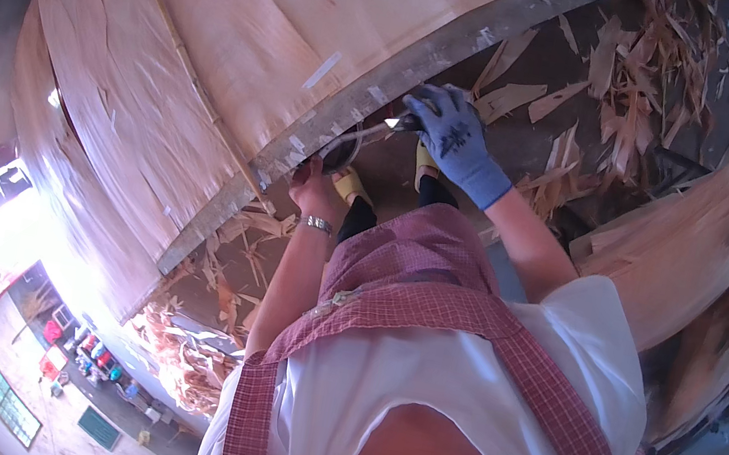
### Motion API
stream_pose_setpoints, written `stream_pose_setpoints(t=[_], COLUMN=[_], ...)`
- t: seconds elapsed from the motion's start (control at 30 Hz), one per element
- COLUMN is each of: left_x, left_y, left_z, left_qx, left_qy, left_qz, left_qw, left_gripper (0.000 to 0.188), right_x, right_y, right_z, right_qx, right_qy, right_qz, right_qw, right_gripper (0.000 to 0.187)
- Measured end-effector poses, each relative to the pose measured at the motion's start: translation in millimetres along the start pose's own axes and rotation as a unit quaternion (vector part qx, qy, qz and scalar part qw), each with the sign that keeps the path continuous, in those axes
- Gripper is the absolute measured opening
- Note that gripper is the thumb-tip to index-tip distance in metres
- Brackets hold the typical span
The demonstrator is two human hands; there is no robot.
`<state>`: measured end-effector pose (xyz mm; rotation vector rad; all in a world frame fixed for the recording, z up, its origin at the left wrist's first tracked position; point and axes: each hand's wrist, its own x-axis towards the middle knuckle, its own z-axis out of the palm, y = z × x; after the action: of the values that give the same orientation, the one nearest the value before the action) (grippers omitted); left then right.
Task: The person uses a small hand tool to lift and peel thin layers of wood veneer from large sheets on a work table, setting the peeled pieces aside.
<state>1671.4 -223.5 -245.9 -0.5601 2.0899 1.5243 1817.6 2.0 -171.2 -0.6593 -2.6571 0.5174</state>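
Observation:
My right hand [456, 138], in a blue-grey glove, is closed around the dark handle of a tool [408, 124]. A thin pale strip or blade runs from the tool toward my left hand; I cannot tell which. My bare left hand [315, 188], with a metal-banded watch [316, 223] at the wrist, is closed at the table's near edge. Its fingers meet a round, ring-like thing [345, 156], partly hidden by the hand and the edge. Large thin wood veneer sheets [251, 42] lie stacked on the table beyond both hands.
The table's worn grey edge [389, 86] runs diagonally before me. Torn veneer scraps [636, 100] litter the floor at right, with more scraps [191, 353] at lower left. A veneer pile [672, 253] stands to my right. My yellow shoes [352, 186] are below the table edge.

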Motion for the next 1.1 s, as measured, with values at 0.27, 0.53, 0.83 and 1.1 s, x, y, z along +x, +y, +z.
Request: stream_pose_setpoints(t=[0.27,0.53,0.83,1.1], left_x=[102,146,136,153], left_y=[-47,-67,67,294], left_z=[-18,-307,-509,-371], left_qx=[0.412,0.019,0.404,0.217], left_qy=[-0.050,0.142,-0.215,-0.419], left_qz=[0.283,-0.089,-0.002,0.109], left_qw=[0.865,0.986,0.889,0.875], left_gripper=[0.048,0.034,0.033,0.020], right_x=[-59,-67,6,168], right_y=[-98,-100,-306,-445], right_z=[170,222,130,157], right_qx=[0.402,0.291,0.425,0.638], right_qy=[0.011,0.165,-0.020,-0.413], right_qz=[0.399,0.490,0.193,0.173], right_qw=[0.824,0.805,0.884,0.626], right_gripper=[0.038,0.032,0.022,0.044])
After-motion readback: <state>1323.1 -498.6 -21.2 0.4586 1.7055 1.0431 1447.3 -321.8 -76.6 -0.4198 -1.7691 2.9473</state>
